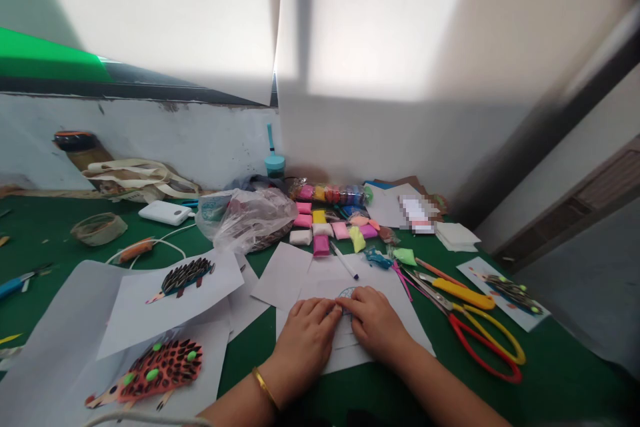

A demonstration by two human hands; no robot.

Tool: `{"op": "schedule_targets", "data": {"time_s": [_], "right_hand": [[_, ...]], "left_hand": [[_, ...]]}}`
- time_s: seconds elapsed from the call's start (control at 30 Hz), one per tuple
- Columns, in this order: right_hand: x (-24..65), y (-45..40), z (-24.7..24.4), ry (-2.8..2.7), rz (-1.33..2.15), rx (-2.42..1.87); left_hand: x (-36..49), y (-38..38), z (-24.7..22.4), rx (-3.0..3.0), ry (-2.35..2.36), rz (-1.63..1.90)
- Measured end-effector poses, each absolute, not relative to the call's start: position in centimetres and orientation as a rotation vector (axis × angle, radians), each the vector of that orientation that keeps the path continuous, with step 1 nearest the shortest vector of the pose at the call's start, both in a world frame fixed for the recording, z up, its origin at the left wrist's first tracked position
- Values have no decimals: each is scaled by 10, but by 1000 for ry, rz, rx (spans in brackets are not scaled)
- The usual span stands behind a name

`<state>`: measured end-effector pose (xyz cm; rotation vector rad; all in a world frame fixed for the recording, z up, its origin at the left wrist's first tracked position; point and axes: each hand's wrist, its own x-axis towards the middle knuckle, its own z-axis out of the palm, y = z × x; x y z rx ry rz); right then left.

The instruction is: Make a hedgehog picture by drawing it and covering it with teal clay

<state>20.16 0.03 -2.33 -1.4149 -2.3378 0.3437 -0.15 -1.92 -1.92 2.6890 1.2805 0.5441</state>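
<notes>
My left hand (306, 337) lies on a white sheet of paper (400, 327), its fingers stretched out side by side. My right hand (377, 323) rests on the same sheet from the other side, index finger extended and the others bent. The two hands meet at their fingertips over a shape outlined in blue (347, 293), which they partly cover. Whether something small lies under the fingertips is hidden. Just beyond the hands is a white marker (345, 260) with a dark tip. A gold bangle (265, 387) circles my left wrist.
Packets of coloured modelling clay (321, 245) and a clear plastic bag (250, 217) lie behind the paper. At right are scissors (453, 307), a yellow-handled cutter (463, 292) and a hedgehog picture card (505, 290). Hedgehog pictures (160, 367) lie left, near a power bank (167, 212).
</notes>
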Motion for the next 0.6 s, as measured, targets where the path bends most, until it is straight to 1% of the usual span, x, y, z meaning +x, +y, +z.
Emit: {"op": "schedule_targets", "data": {"time_s": [0.33, 0.6], "right_hand": [[213, 4, -28, -2195, 451, -1253], [211, 0, -32, -2320, 296, -1254]], "left_hand": [[-3, -19, -19, 2726, 1231, 524], [-2, -19, -21, 2761, 1249, 523]]}}
